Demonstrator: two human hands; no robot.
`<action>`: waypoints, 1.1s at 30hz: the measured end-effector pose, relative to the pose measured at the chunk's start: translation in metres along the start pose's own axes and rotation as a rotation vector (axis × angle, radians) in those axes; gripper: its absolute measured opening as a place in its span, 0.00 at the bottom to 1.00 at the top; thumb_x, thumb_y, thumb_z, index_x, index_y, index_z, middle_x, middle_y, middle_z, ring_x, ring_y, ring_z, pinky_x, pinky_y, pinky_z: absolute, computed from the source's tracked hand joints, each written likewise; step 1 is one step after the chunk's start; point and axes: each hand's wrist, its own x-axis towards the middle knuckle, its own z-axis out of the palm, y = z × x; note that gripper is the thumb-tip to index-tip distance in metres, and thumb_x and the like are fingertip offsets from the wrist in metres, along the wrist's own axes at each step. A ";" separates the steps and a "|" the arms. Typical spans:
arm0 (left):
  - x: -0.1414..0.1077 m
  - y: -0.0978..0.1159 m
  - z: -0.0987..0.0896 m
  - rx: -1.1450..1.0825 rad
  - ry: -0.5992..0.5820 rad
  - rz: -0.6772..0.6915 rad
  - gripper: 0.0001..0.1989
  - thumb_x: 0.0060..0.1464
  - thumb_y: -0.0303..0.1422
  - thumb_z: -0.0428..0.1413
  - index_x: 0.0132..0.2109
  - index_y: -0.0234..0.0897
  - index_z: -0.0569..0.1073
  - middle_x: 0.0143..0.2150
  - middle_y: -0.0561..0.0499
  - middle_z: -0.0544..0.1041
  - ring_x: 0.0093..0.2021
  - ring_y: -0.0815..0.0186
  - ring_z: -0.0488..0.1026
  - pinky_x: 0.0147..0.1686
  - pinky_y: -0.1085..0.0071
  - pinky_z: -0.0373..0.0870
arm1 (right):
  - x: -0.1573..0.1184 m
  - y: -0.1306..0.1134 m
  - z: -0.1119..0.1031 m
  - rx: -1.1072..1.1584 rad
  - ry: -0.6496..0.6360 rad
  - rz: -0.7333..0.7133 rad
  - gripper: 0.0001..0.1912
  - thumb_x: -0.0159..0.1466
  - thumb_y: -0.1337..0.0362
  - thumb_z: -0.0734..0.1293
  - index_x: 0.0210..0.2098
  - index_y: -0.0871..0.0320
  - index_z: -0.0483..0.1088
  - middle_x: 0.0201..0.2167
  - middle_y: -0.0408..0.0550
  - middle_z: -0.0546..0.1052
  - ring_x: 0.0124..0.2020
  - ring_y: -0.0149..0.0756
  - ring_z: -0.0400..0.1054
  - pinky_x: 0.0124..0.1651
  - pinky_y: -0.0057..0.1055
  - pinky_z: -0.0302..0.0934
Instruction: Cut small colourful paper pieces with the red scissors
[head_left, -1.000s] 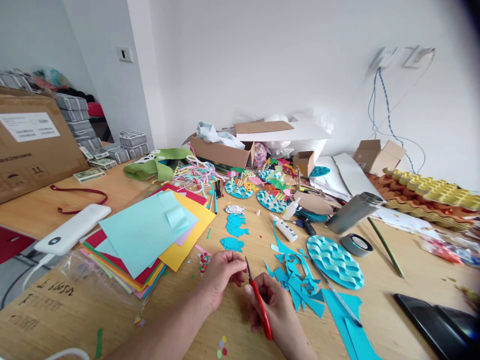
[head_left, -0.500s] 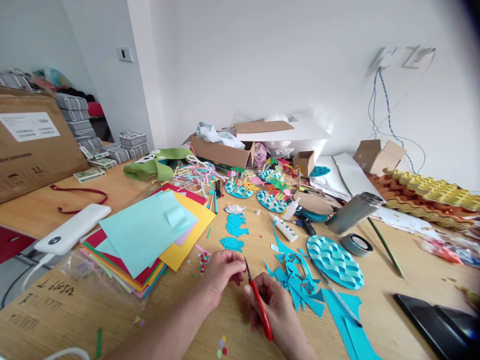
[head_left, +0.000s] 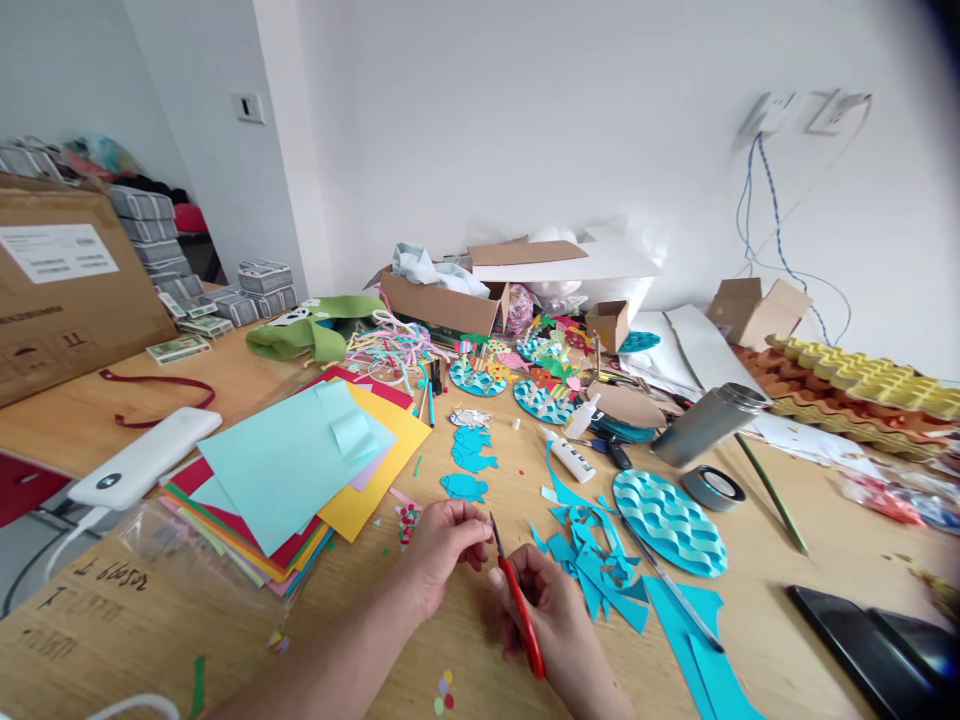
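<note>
Red-handled scissors point(head_left: 520, 605) are gripped in my right hand point(head_left: 551, 610), with their dark blades pointing up and away from me. Just left of the blade tips, my left hand point(head_left: 450, 550) has its fingers pinched together; whatever they hold, if anything, is hidden. Beyond my hands lie blue paper fish point(head_left: 463, 487) in a short column, with a white patterned fish point(head_left: 471, 418) above them. Blue paper scraps point(head_left: 600, 560) are heaped to the right of my right hand, and larger blue paper pieces point(head_left: 697, 640) lie nearer me.
Stacked coloured paper point(head_left: 277, 460) and a white power bank point(head_left: 146, 460) lie on the left. An oval wavy blue piece point(head_left: 670, 524), glue bottle point(head_left: 571, 458), tape roll point(head_left: 714, 488) and steel flask point(head_left: 709, 425) are on the right. Boxes point(head_left: 439, 300) line the wall.
</note>
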 end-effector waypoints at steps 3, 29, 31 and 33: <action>-0.001 0.002 0.001 0.013 -0.007 0.003 0.05 0.38 0.30 0.57 0.24 0.32 0.69 0.19 0.55 0.67 0.21 0.72 0.63 0.23 0.74 0.59 | -0.001 -0.001 0.000 -0.003 -0.008 0.001 0.21 0.52 0.48 0.68 0.22 0.56 0.54 0.13 0.32 0.61 0.09 0.26 0.61 0.10 0.20 0.49; -0.001 0.001 0.000 0.023 0.006 0.010 0.05 0.40 0.30 0.56 0.25 0.32 0.69 0.19 0.54 0.66 0.21 0.72 0.62 0.23 0.74 0.59 | -0.001 0.001 -0.001 0.003 -0.027 -0.015 0.19 0.53 0.51 0.68 0.23 0.56 0.56 0.13 0.33 0.62 0.10 0.26 0.62 0.11 0.19 0.51; -0.002 0.001 0.000 0.028 -0.002 0.013 0.05 0.40 0.30 0.56 0.25 0.32 0.69 0.19 0.54 0.66 0.21 0.72 0.62 0.23 0.74 0.59 | -0.001 0.000 -0.001 0.003 -0.024 -0.015 0.19 0.53 0.51 0.68 0.23 0.56 0.56 0.13 0.33 0.62 0.10 0.26 0.62 0.11 0.19 0.52; -0.002 0.001 0.000 0.030 -0.003 0.012 0.05 0.40 0.30 0.56 0.25 0.32 0.68 0.20 0.55 0.66 0.21 0.72 0.62 0.23 0.74 0.59 | -0.002 -0.001 -0.001 0.005 -0.021 -0.006 0.20 0.53 0.50 0.68 0.22 0.56 0.55 0.12 0.32 0.61 0.10 0.26 0.62 0.11 0.19 0.52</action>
